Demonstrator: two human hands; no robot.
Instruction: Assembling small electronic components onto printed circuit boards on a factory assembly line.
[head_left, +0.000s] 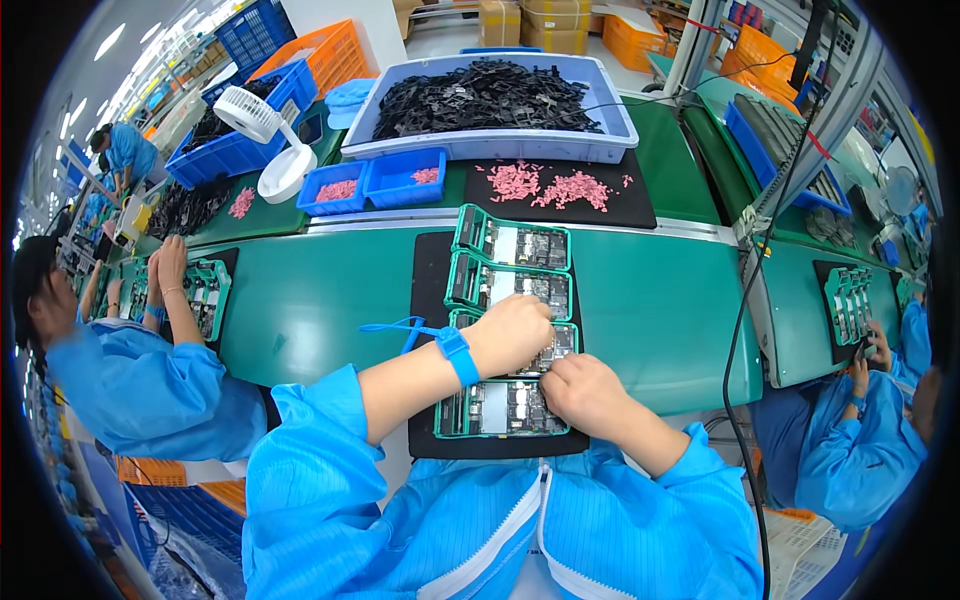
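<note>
Several circuit boards in green frames (497, 287) lie in a column on a black mat (428, 290) before me. My left hand (513, 335) reaches over the third board from the far end, its fingers curled down onto the right part of it. Close by, my right hand (590, 395) has its fingers pinched together at the right edge, where the third board meets the nearest board (500, 408). Whatever the fingertips hold, if anything, is hidden in both hands. A blue wrist strap (457, 356) with a coiled cord circles my left wrist.
Beyond the boards stand a large grey-white tub (500, 148) of black parts and two blue bins (405, 178) with small pink pieces. More pink pieces (570, 190) lie on a dark mat. A white fan (285, 170) stands left. A black cable (738, 330) hangs right. Co-workers sit on both sides.
</note>
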